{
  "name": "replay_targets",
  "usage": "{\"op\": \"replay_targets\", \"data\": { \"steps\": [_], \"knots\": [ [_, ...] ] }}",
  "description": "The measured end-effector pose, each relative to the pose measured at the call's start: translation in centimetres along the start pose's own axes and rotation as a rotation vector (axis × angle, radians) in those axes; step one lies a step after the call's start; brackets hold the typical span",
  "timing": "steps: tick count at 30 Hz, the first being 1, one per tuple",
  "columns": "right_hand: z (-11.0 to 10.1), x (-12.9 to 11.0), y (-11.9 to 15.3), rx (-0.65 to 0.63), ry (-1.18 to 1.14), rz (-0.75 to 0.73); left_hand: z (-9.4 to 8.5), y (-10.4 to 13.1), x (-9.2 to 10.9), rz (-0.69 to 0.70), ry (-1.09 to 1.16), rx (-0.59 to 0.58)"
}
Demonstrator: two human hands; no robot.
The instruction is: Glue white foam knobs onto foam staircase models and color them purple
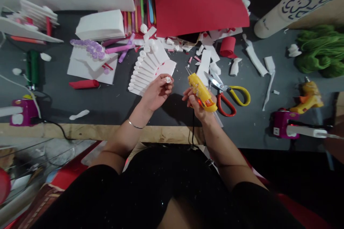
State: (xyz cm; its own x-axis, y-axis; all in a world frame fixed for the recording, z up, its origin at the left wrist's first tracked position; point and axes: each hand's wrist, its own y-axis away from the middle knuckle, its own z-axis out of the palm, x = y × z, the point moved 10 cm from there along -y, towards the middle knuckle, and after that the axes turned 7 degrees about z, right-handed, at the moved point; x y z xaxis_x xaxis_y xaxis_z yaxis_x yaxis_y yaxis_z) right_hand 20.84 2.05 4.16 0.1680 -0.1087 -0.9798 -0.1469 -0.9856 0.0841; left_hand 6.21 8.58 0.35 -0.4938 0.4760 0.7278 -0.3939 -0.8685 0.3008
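Head view, tabletop edge: the dark grey flat tabletop (115,109) shows between the red rolled-paper tube (84,84) and the fan-shaped white pleated paper (146,73); silver-bladed scissors with red and yellow handles (222,87) lie just beside the right hand (200,105)
Left hand (160,91): fingertips pinch a small white crumpled piece (168,79) beside the fan's right side
Glue gun: yellow plastic glue gun (201,91) in the right hand's wrapped fingers, metal nozzle apart from the white piece
Hidden: right palm, behind the gun; pale flower-printed cylinder (287,9), cut off at upper right
Count: two yellow glue guns, two purple plastic socket blocks (281,125), one pair of scissors
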Motion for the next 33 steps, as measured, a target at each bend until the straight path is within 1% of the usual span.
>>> {"op": "replay_targets", "data": {
  "steps": [3,5,9,14,17,19,22,25,29,33],
  "knots": [
    [-0.3,-0.4,0.2,0.040,-0.006,-0.033,0.0,0.0,-0.1,0.001,0.004,-0.015],
    [-0.2,-0.3,0.1,0.029,-0.002,-0.042,0.0,0.0,-0.1,-0.009,-0.003,-0.018],
    [0.4,-1.0,-0.1,-0.024,0.050,-0.094,-0.2,0.1,-0.2,-0.012,-0.069,0.007],
    [1.3,-1.9,-0.1,-0.108,0.135,-0.111,-0.8,0.0,0.3,0.058,-0.044,0.066],
    [1.6,-2.2,0.0,-0.130,0.154,-0.130,-1.0,0.0,0.8,0.100,-0.033,0.076],
    [1.6,-2.3,0.1,-0.135,0.158,-0.140,-1.2,0.0,1.0,0.112,-0.063,0.080],
    [1.6,-2.2,0.1,-0.135,0.156,-0.145,-1.3,0.0,1.2,0.135,-0.144,0.063],
    [1.7,-1.9,0.1,-0.142,0.155,-0.120,-1.2,-0.1,1.2,0.158,-0.196,0.041],
    [1.5,-1.7,0.1,-0.128,0.159,-0.097,-0.9,-0.1,1.2,0.156,-0.145,0.032],
    [1.5,-2.4,0.1,-0.128,0.152,-0.132,-0.4,0.1,2.0,0.208,-0.098,-0.002]
  ]
}}
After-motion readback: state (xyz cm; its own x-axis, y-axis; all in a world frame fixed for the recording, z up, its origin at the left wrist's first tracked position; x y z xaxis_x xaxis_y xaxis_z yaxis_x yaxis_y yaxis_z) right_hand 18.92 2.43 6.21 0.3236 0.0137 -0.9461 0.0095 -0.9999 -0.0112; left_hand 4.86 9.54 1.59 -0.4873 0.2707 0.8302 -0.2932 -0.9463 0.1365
